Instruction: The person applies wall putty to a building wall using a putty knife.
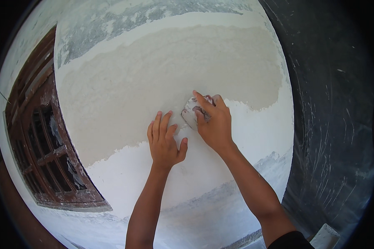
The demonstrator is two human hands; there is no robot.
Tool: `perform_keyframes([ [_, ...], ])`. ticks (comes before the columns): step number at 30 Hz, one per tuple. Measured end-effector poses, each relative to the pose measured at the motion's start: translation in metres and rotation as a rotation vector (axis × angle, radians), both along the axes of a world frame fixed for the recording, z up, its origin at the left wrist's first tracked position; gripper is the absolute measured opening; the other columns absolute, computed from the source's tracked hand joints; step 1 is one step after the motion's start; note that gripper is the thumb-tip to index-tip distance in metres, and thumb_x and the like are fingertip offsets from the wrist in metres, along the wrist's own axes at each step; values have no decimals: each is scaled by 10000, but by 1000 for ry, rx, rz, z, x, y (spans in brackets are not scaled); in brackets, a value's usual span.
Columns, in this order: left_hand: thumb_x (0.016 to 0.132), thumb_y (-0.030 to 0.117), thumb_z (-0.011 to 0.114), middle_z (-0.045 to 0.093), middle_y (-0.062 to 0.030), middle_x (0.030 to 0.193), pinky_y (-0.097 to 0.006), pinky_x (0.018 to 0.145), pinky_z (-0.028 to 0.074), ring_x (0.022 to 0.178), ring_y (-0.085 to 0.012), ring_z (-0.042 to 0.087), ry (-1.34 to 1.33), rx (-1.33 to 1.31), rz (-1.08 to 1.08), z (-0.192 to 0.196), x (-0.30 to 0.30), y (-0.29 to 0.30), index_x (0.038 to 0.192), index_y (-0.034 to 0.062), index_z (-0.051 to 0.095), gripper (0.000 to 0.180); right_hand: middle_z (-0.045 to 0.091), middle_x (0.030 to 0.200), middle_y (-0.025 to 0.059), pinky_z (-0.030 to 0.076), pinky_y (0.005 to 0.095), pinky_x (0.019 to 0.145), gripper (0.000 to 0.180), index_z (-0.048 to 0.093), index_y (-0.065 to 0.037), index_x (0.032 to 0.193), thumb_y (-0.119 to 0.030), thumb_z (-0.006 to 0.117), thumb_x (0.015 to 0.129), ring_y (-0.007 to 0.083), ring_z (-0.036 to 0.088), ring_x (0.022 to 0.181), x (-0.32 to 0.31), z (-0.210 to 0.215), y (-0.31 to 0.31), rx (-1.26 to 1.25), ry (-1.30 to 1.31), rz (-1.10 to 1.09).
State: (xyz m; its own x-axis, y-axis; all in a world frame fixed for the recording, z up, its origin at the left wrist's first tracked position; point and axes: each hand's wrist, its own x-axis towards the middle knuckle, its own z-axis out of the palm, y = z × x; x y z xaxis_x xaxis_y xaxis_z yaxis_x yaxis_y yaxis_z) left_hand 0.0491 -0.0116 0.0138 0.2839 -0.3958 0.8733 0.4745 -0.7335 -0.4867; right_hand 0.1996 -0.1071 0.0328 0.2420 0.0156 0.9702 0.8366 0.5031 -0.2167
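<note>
My right hand (217, 124) grips a putty scraper (190, 114), a flat whitish blade smeared with filler and showing some dark red. The fingers and thumb hold it close against the wall (199, 157), at the border between a damp-looking beige-grey band of putty (166, 62) and the whiter surface below. To the left of the scraper, my left hand (164, 143) is open, its fingers spread and pointing up. It appears to rest on the wall across the lower edge of the beige band.
A brown wooden window frame (50, 153) with bars and paint specks is set in the wall at left. Patchy grey plaster (124, 29) runs along the top. A dark surface with white scratches (332, 103) stands at right. A pale block-like object (325, 237) sits at lower right.
</note>
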Motion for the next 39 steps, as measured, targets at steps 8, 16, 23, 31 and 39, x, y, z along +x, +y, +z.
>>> perform_keyframes([
  [8, 926, 299, 551, 492, -229, 1393, -550, 1046, 292, 1330, -443, 407, -12, -1, -7, -1, -1, 1, 1208, 57, 451, 385, 546, 919, 112, 396, 355, 745, 463, 679, -173, 1249, -30, 684, 809, 254, 566, 842, 8, 10, -2, 175, 159, 10],
  [16, 949, 318, 531, 478, -231, 1376, -549, 1033, 305, 1311, -456, 417, -41, 41, -22, -2, -6, 3, 1227, 52, 436, 396, 559, 910, 115, 382, 373, 695, 456, 666, -110, 1246, -6, 666, 802, 259, 566, 837, 37, 17, -4, 279, 281, -196],
  [23, 951, 324, 534, 479, -222, 1365, -543, 1025, 312, 1308, -456, 420, -50, 50, -35, -3, -5, 6, 1244, 64, 429, 405, 562, 952, 100, 362, 371, 720, 458, 658, -116, 1261, -23, 666, 813, 247, 566, 864, 24, 15, 9, 124, 202, -278],
  [31, 954, 325, 532, 494, -218, 1346, -541, 1020, 319, 1300, -451, 431, -37, 26, -28, -3, 1, 5, 1239, 70, 428, 397, 547, 952, 120, 384, 377, 710, 473, 673, -151, 1249, -17, 670, 795, 270, 579, 892, 12, 4, 6, 40, 75, -75],
  [39, 949, 318, 533, 501, -215, 1335, -543, 1016, 321, 1299, -450, 432, -27, 28, -10, -2, -1, 4, 1220, 55, 437, 389, 576, 976, 111, 460, 389, 731, 503, 670, -119, 1246, 22, 685, 763, 277, 610, 893, 8, -3, -6, -6, 20, -16],
])
